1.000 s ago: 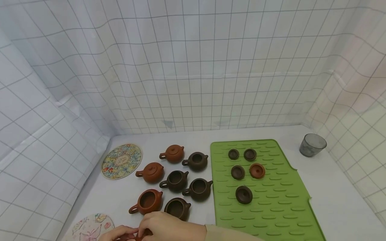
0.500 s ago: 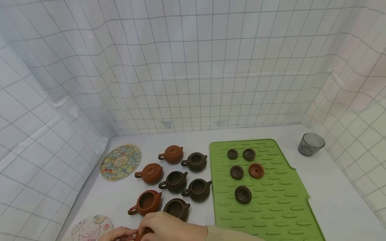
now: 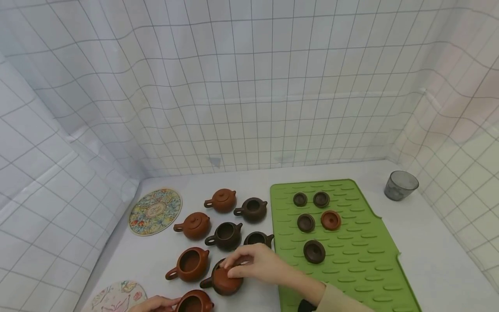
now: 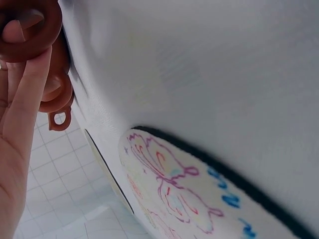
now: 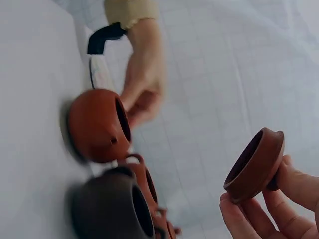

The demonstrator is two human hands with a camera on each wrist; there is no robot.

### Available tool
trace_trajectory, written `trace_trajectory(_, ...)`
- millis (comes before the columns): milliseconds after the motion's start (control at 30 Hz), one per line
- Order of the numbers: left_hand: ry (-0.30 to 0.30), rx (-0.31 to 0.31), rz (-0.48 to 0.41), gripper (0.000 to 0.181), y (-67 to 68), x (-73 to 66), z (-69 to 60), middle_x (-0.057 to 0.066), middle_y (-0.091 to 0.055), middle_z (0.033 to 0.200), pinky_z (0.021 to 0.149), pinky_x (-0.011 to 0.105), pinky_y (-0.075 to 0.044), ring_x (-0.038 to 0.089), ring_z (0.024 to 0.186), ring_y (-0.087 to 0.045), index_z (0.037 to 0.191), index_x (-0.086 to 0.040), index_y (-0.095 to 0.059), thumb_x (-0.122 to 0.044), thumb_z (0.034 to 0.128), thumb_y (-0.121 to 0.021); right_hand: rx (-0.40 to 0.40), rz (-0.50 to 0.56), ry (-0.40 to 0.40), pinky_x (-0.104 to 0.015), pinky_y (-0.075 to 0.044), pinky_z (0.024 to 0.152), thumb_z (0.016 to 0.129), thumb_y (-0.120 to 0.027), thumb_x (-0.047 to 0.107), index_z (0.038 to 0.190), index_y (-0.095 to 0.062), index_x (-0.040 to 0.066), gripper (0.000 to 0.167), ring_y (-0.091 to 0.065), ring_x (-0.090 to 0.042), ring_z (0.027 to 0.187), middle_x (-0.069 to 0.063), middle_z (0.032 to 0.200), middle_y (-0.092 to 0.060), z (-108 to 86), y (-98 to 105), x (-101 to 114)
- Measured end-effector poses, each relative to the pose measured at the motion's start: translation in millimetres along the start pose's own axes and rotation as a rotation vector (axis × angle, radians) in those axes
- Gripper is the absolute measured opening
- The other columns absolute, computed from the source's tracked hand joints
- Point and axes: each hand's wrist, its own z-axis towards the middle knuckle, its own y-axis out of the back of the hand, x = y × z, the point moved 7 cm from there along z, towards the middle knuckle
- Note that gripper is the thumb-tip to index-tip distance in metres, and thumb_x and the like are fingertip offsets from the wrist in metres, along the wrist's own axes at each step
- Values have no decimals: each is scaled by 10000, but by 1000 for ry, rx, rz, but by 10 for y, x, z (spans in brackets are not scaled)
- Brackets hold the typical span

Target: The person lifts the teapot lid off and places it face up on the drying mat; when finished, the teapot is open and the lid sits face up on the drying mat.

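Observation:
My right hand pinches a reddish-brown teapot lid by its knob side, tilted and held in the air. In the head view this lid covers much of a dark teapot behind it. My left hand holds the handle of a lidless red-brown teapot at the bottom edge; a fingertip shows inside the handle loop in the left wrist view. Beside these stands another lidless red-brown teapot.
Two lidded red teapots and several lidless dark teapots stand behind. A green mat bears several dark lids and one red lid. Round mats lie at left; a grey glass cup stands far right.
My right hand has lifted the lid off the front red-brown teapot and moved up and to the right with it. That teapot's opening now shows. My left hand stays at its handle.

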Motion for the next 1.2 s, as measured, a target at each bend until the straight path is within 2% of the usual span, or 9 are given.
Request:
trace_trajectory(167,-107,24,12,636,-14,-12,25,-81,-647,1074,707,185,-555,-6,890,-619,1412,-282,-537,146,943,-503,-134,193,-119,-245,-533,884,941,-669,180,1094,-699,37,211,-667,-77,1025,-30,1127,-724,-365,573,-138)
trace_trajectory(233,-51,3,18,590,-4,12,16,-98,-651,1062,709,188,-556,-6,887,-621,1392,-273,-564,118,953,-511,-170,284,-135,-245,-532,879,964,-636,177,1092,-704,87,171,-661,-79,1015,22,1103,-718,-521,788,-199)
trace_trajectory(400,170,-62,60,354,21,83,-26,-146,-645,1052,726,200,-557,13,873,-624,1315,-124,-639,-24,987,-551,-200,523,-127,-229,-539,904,1039,-495,143,1109,-687,183,209,-662,-74,1040,47,1118,-693,-931,1231,-381)
trace_trajectory(600,173,-64,33,361,10,71,-22,-155,-650,1055,741,195,-557,-22,902,-619,1309,-132,-644,-5,991,-529,-261,676,-46,-252,-519,959,1077,-366,103,1193,-663,192,331,-668,-116,1093,21,1176,-680,-1347,1636,-571)
trace_trajectory(733,173,-56,33,369,13,82,-31,-163,-642,1050,736,186,-551,-29,899,-610,1309,-162,-648,-10,995,-528,-366,639,-64,-215,-528,926,1080,-366,126,1159,-661,211,317,-668,-87,1037,39,1136,-681,-1548,1850,-689)
trace_trajectory(967,166,-31,25,417,10,80,-41,-162,-631,1070,756,181,-551,27,884,-623,1326,-227,-634,-4,988,-538,-499,504,-277,-207,-532,914,1077,-395,308,1119,-626,244,244,-665,-49,1008,76,1078,-691,-1713,2017,-917)
trace_trajectory(1067,140,-17,2,455,7,71,-35,-173,-622,1083,765,174,-548,41,890,-622,1340,-261,-620,12,990,-524,-515,378,-380,-214,-531,921,1067,-417,350,1315,-560,94,384,-653,-23,1002,57,1130,-676,-1749,2023,-1022)
trace_trajectory(1100,122,-13,0,461,6,69,-31,-168,-621,1083,763,172,-546,47,889,-619,1347,-254,-614,21,989,-520,-518,311,-414,-215,-530,923,1067,-415,358,1382,-498,31,462,-645,-2,999,-20,1195,-665,-1757,2016,-1048)
trace_trajectory(1200,86,-7,5,486,4,55,-26,-160,-619,1080,753,173,-545,56,882,-617,1359,-254,-604,42,983,-517,-539,129,-513,-264,-537,937,1056,-434,392,1477,-292,-126,683,-628,-145,1150,-252,1400,-505,-1766,1995,-1095)
